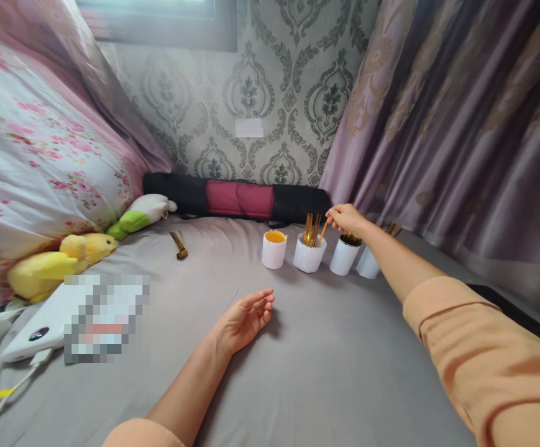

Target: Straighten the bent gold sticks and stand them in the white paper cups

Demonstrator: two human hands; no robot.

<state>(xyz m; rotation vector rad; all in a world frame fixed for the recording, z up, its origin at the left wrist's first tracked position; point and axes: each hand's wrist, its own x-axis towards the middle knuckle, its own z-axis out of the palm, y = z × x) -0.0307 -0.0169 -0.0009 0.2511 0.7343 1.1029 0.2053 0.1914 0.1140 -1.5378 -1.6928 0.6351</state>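
Several white cups stand in a row on the grey bedsheet (297, 360). The leftmost cup (274, 249) has an orange inside. The second cup (309, 253) holds several golden utensils (311, 228). My right hand (348, 218) hovers above the second and third cup (344, 256), pinching the top of one golden utensil (322, 233) that slants down into the second cup. A fourth cup (368, 264) is partly hidden behind my forearm. My left hand (246, 320) rests on the sheet, palm up, fingers loosely curled and holding nothing.
A small golden piece (179, 244) lies on the sheet to the left. A black and red roll (237, 197) lies along the wall. Plush toys (59, 264) and a floral pillow (32, 143) are left, a white device (41, 326) with cables near left, curtains (460, 136) right.
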